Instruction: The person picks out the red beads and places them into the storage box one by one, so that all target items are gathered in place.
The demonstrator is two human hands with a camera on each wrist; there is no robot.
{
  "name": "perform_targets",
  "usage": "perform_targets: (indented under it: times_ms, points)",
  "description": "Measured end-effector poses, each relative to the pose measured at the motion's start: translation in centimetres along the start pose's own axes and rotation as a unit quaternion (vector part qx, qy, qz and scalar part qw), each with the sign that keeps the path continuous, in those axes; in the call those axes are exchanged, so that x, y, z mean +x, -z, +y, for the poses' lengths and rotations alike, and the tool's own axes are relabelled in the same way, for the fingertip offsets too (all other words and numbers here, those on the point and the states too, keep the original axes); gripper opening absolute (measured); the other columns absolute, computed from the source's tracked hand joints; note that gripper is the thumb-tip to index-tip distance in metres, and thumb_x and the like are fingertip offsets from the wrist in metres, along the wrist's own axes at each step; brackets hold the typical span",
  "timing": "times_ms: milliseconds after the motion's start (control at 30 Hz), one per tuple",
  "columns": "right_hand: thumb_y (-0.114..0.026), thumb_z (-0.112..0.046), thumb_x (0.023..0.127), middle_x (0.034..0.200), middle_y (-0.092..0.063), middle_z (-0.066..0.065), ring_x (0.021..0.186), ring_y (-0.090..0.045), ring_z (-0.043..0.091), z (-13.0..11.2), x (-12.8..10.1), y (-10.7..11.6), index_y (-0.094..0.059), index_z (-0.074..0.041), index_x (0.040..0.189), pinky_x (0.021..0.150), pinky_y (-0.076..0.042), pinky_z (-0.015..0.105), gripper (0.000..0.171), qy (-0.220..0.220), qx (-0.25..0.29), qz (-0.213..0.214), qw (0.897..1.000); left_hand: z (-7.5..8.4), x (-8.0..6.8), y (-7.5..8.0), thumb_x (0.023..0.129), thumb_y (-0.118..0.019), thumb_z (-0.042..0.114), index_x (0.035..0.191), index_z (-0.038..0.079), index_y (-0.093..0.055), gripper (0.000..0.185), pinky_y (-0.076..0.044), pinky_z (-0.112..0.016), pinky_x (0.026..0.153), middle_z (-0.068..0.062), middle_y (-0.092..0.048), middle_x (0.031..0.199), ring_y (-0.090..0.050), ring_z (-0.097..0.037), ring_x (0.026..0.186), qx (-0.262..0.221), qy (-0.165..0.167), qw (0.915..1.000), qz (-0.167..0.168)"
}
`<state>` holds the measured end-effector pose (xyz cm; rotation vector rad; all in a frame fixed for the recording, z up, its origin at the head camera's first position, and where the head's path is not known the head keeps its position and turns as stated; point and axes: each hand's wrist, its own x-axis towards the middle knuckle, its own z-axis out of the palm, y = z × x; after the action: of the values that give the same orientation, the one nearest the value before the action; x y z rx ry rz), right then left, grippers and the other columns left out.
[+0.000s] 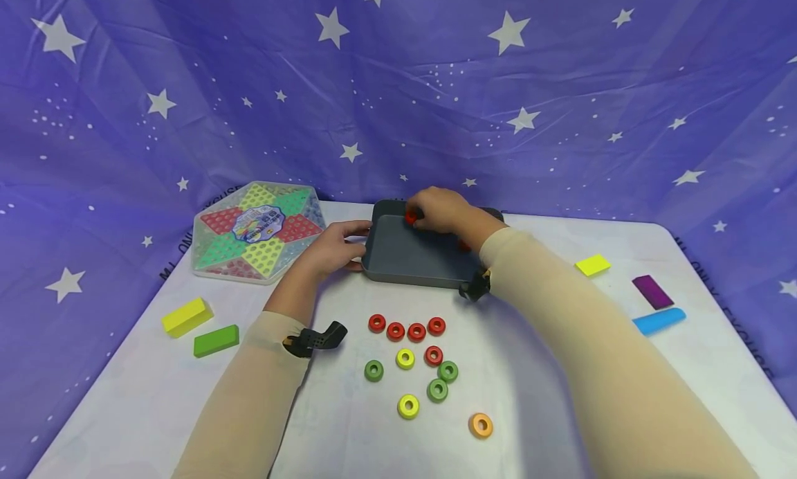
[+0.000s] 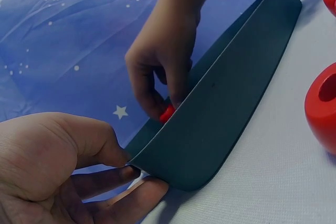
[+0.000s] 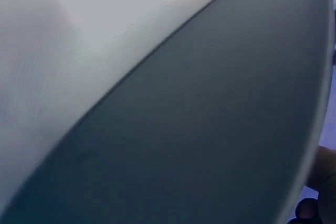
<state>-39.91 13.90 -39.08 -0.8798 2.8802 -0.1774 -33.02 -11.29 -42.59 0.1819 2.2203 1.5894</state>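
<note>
A grey tray (image 1: 405, 261) lies at the middle of the white table. My left hand (image 1: 341, 246) grips its near-left corner; in the left wrist view the thumb (image 2: 89, 145) sits on the rim and the fingers curl below the tray wall (image 2: 226, 108). My right hand (image 1: 432, 210) reaches over the tray's far-left corner and pinches a red ring (image 1: 411, 217), which also shows as the red ring (image 2: 167, 113) between its fingertips. Another red piece (image 1: 463, 245) lies in the tray, half hidden by my wrist. The right wrist view shows only tray wall (image 3: 210, 129).
Several red, green and yellow rings (image 1: 416, 332) and one orange ring (image 1: 481, 425) lie in front of the tray. A checkers board (image 1: 258, 231) is at back left, yellow (image 1: 187, 316) and green (image 1: 216, 340) blocks at left, yellow (image 1: 593, 264), purple (image 1: 652, 291) and blue (image 1: 658, 320) blocks at right.
</note>
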Motion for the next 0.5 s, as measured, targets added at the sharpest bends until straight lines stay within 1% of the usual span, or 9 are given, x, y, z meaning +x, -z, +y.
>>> perform_targets:
  times_ms: [167,300,367,433,500]
  points:
    - [-0.074,-0.024,0.091,0.106,-0.070,0.003,0.094,-0.062,0.024,-0.2,0.3,-0.6,-0.073,-0.019,0.113,0.084,-0.055,0.046,0.022,0.003,-0.023,-0.001,1.000,-0.1,0.0,0.0,0.094,-0.056,-0.002,0.155,0.013,-0.042,0.065,-0.062,-0.041,0.083,-0.011,-0.044,0.155,-0.061,-0.034,0.121,0.005,0.002,1.0000,0.002]
    - [-0.074,-0.026,0.091,0.106,-0.070,0.002,0.093,-0.062,0.024,-0.4,0.2,-0.6,-0.073,-0.020,0.114,0.083,-0.055,0.046,0.023,0.001,-0.026,-0.012,1.000,0.0,-0.1,-0.1,0.093,-0.055,-0.002,0.155,0.013,-0.042,0.065,-0.062,-0.039,0.079,-0.011,-0.045,0.154,-0.062,-0.033,0.121,0.008,0.004,1.0000,0.004]
    - [-0.075,-0.026,0.091,0.109,-0.070,0.002,0.096,-0.062,0.024,-0.6,0.0,0.0,-0.073,-0.019,0.115,0.085,-0.055,0.046,0.026,-0.001,-0.020,-0.016,1.000,0.1,-0.1,-0.2,0.093,-0.055,-0.002,0.155,0.013,-0.042,0.065,-0.063,-0.039,0.079,-0.011,-0.046,0.154,-0.062,-0.033,0.120,0.006,0.002,1.0000,0.005]
    - [-0.075,-0.027,0.091,0.115,-0.070,0.003,0.103,-0.063,0.024,-0.8,-0.4,0.9,-0.073,-0.018,0.120,0.089,-0.055,0.047,0.030,-0.003,-0.011,-0.013,1.000,0.1,-0.2,-0.2,0.093,-0.055,-0.002,0.155,0.013,-0.043,0.065,-0.063,-0.039,0.079,-0.011,-0.046,0.153,-0.062,-0.033,0.119,0.005,0.002,1.0000,0.007]
    - [-0.076,-0.026,0.091,0.122,-0.069,0.005,0.112,-0.063,0.026,-1.1,-0.8,2.2,-0.072,-0.015,0.124,0.095,-0.053,0.048,0.036,0.001,0.005,-0.004,1.000,0.2,-0.2,-0.2,0.093,-0.055,-0.002,0.155,0.013,-0.043,0.065,-0.063,-0.039,0.078,-0.011,-0.046,0.153,-0.063,-0.033,0.119,0.006,0.002,0.9999,0.010]
